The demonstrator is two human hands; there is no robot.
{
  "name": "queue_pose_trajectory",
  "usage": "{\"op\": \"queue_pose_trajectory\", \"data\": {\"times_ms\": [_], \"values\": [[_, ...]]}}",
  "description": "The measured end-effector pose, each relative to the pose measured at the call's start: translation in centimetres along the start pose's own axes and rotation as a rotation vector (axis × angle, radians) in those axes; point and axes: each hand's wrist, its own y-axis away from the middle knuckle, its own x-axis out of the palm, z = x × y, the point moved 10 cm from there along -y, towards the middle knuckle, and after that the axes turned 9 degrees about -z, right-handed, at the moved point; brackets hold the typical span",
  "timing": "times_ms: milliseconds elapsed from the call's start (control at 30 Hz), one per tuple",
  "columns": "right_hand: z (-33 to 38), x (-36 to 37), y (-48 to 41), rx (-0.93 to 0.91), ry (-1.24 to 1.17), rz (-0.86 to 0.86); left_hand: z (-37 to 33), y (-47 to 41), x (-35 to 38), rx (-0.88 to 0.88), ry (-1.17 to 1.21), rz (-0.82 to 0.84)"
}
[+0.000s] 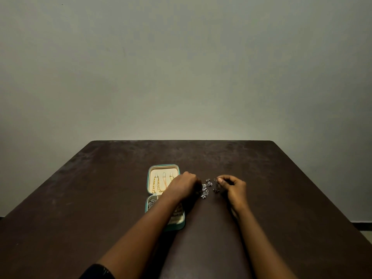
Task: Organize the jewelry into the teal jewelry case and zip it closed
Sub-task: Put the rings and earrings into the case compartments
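The teal jewelry case (151,172) lies open on the dark table, its cream lid flat at the back with gold chains (158,185) hanging in it. A silver piece (152,202) sits in the near tray's left compartment. My left hand (184,185) crosses over the case, knuckles up, with its fingertips down among several loose silver earrings (205,190) just right of the case; its grip is hidden. My right hand (233,187) pinches a dangling silver earring (216,186) between thumb and forefinger, slightly above the table.
The dark brown table (281,198) stands against a plain grey wall (181,67). My left forearm covers most of the case's near tray. A strip of floor shows at the far right edge.
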Motion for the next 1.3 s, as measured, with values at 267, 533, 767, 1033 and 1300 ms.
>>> {"op": "queue_pose_trajectory", "data": {"times_ms": [267,533,767,1033,1300], "values": [[-0.8,-0.1,0.1,0.304,-0.539,0.033,-0.1,0.0,-0.1,0.033,-0.074,-0.035],[-0.3,1.0,0.7,0.414,-0.686,0.141,1.3,-0.5,-1.3,-0.111,0.335,-0.172],[-0.2,0.3,0.1,0.354,-0.611,0.104,2.9,-0.3,-2.2,-0.313,0.874,-0.209],[1.4,1.5,1.0,0.298,-0.570,0.171,3.2,0.9,-1.9,-0.473,1.447,-0.215],[4.2,4.0,2.6,0.326,-0.616,0.278,2.3,2.1,-1.8,-0.602,1.851,-0.167]]}}
